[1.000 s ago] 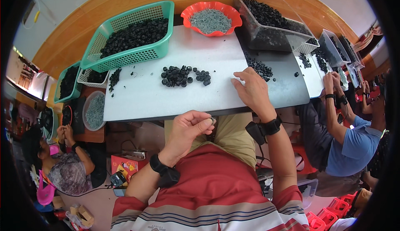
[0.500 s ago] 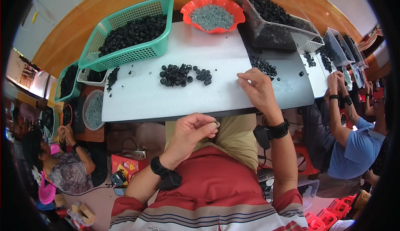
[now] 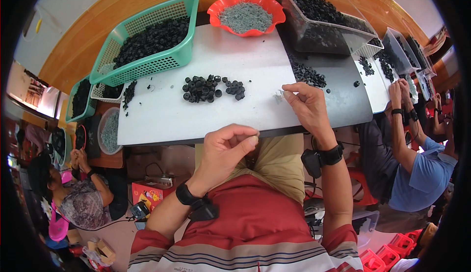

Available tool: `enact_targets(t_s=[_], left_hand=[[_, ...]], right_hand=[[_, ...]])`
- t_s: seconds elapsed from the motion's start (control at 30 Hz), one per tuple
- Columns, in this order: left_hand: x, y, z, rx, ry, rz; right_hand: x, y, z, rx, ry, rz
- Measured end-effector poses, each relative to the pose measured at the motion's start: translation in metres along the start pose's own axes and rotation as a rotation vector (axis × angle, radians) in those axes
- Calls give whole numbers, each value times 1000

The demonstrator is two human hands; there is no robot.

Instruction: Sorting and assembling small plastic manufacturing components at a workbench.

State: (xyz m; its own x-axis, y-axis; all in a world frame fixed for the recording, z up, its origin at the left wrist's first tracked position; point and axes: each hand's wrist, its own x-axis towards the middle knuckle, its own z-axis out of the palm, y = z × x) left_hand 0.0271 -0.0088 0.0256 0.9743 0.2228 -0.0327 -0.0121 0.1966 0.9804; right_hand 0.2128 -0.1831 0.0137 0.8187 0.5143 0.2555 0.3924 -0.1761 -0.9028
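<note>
Your right hand [image 3: 306, 106] rests on the white flat tabletop [image 3: 167, 115], fingertips pinching small grey metal bits [image 3: 279, 94], w/ the black rubber ring pile [image 3: 208, 87] nearby. Your left hand [image 3: 226, 148] hovers below the table edge, fingers curled; contents can't tell.

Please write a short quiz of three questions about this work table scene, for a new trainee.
1. True or false: the right hand rests on the white board.
2. What fills the green basket? A) grey pieces B) black ring-shaped parts C) red boxes
3. Fill in: the red bowl holds small ____ pieces.

Key:
1. True; its fingertips are at a few small pale bits, while the left hand is curled in front of the board's near edge.
2. B
3. grey
</note>
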Motion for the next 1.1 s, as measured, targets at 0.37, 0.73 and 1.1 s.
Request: enact_targets(t_s=[0.37,0.73,1.1], left_hand=[[55,-11,-11,1007,125,599],[55,0,9,941,206,578],[73,5,34,343,33,164]], right_hand=[[-3,0,-3,-56,-5,63],[-8,-3,-5,-52,-6,-58],[-21,-18,-2,131,-38,-118]])
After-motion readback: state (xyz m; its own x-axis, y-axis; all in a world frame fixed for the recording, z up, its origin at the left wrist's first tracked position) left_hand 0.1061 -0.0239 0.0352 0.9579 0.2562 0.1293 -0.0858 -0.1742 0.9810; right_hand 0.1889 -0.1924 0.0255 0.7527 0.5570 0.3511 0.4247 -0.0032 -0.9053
